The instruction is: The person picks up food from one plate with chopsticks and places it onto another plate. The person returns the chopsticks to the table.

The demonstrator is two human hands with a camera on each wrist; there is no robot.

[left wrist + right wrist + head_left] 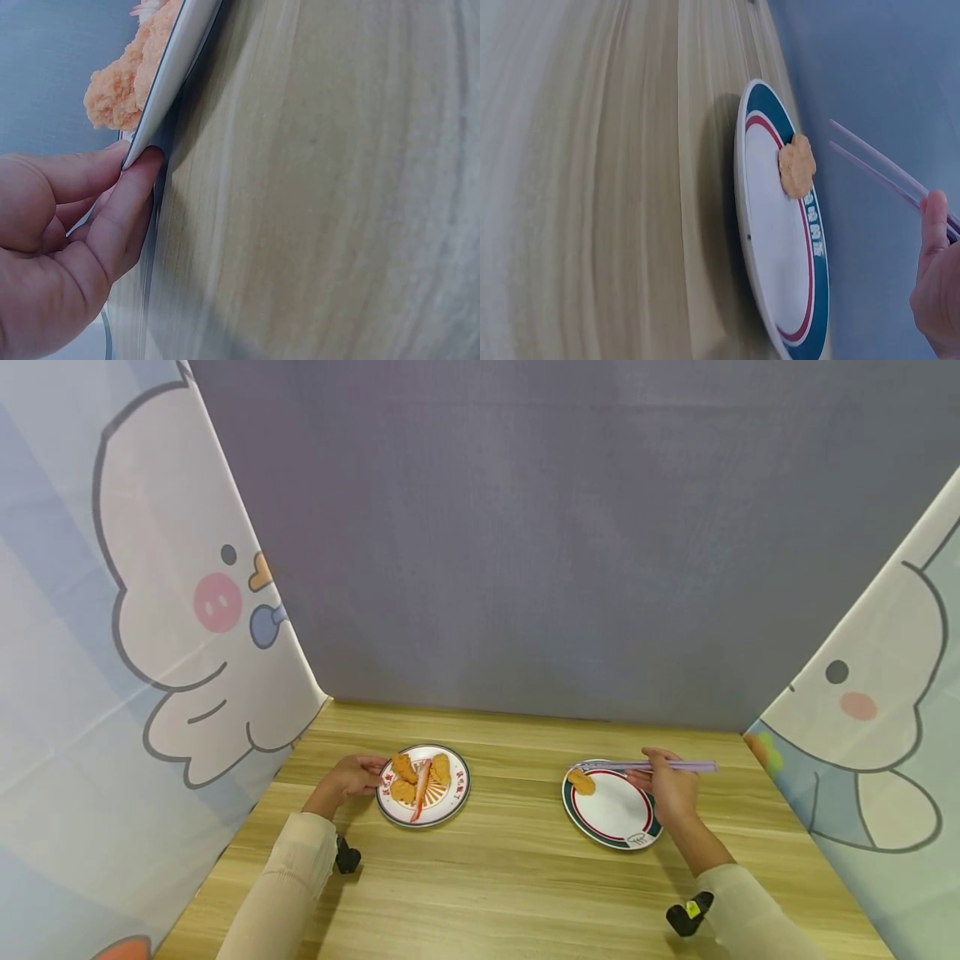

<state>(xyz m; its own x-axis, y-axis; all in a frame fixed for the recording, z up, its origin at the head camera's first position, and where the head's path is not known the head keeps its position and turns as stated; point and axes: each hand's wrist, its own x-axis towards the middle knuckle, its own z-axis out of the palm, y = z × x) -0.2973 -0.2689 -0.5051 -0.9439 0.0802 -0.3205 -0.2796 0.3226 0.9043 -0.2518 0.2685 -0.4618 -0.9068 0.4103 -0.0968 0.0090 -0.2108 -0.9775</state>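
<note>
In the head view my left hand (pixel 354 778) is at the left edge of a white plate (pixel 448 808) with red print. The left wrist view shows the thumb above and a finger below its rim, pinching it. On this plate lie several pieces of fried chicken (pixel 440 768) and a long orange-red shrimp-like piece (pixel 422 792). My right hand (pixel 673 785) holds a pair of pale purple chopsticks (pixel 693 766) over a green-and-red-rimmed plate (pixel 611 806). One golden fried piece (pixel 797 166) sits at that plate's edge. The chopstick tips are slightly apart, above it, with nothing between them.
Both plates stand on a wood-grain table (pixel 480 877), with a stretch of tabletop between them. A grey cloth backdrop (pixel 510 543) rises behind the table. Cartoon-printed cloths (pixel 180 635) line both sides. Black camera mounts (pixel 347 857) are on the wrists.
</note>
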